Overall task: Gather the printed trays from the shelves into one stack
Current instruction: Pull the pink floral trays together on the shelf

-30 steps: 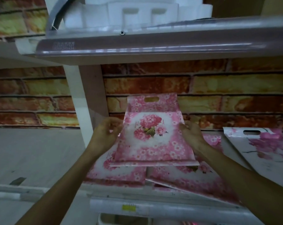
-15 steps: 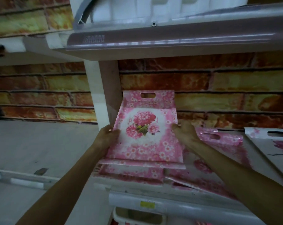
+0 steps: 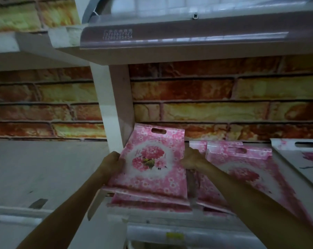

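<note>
A pink floral tray with a handle slot at its far end lies tilted on top of another pink tray on the shelf. My left hand grips its left edge and my right hand grips its right edge. To the right lie more pink floral trays, partly under my right forearm. A white tray with purple flowers sits at the far right, cut off by the frame.
A white upright post stands just left of the trays. The upper shelf hangs overhead with white foam on it. A brick-pattern wall closes the back. The grey shelf surface stretches to the left.
The held tray has come down and nearer the shelf, resting over the lower pink tray. My view has shifted left and closer. Both hands keep their hold.
</note>
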The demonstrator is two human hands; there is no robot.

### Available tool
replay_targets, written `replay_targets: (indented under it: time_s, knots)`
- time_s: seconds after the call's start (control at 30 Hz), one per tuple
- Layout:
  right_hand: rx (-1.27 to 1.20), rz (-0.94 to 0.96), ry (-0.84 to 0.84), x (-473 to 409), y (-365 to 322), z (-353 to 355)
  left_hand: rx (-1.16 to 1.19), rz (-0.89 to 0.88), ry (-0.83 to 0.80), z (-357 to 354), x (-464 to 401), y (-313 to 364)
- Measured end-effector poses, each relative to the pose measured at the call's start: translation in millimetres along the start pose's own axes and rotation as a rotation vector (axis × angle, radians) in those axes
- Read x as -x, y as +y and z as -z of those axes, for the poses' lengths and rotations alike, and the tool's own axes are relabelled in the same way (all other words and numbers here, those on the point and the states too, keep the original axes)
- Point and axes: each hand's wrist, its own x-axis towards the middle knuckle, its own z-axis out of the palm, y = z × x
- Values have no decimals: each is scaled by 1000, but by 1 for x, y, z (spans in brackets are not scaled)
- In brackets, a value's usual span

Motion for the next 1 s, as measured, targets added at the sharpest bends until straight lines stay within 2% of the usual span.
replay_targets:
  time_s: [0.17, 0.4, 0.6, 0.73, 0.87, 0.93, 1.0]
  knots:
    - [110, 9, -11, -3, 3, -7, -224, -28, -25, -10, -7, -8]
    - [249, 26, -39, -7, 8, -14, -308, -69, -60, -28, -3, -22]
    - [335, 58, -75, -7, 8, -18, -387, -152, 3, -36, -1, -33]
    - [357, 112, -78, -2, 12, -11, -448, -151, -26, -43, -3, -39]
    - [246, 221, 10, 6, 23, 19, -544, -105, -54, -42, -1, -35]
    - [208, 308, 75, 14, 33, 40, -629, -151, 4, -42, 2, -27]
    - [129, 394, 154, 30, 45, 62, -539, -243, 58, -45, 10, -9]
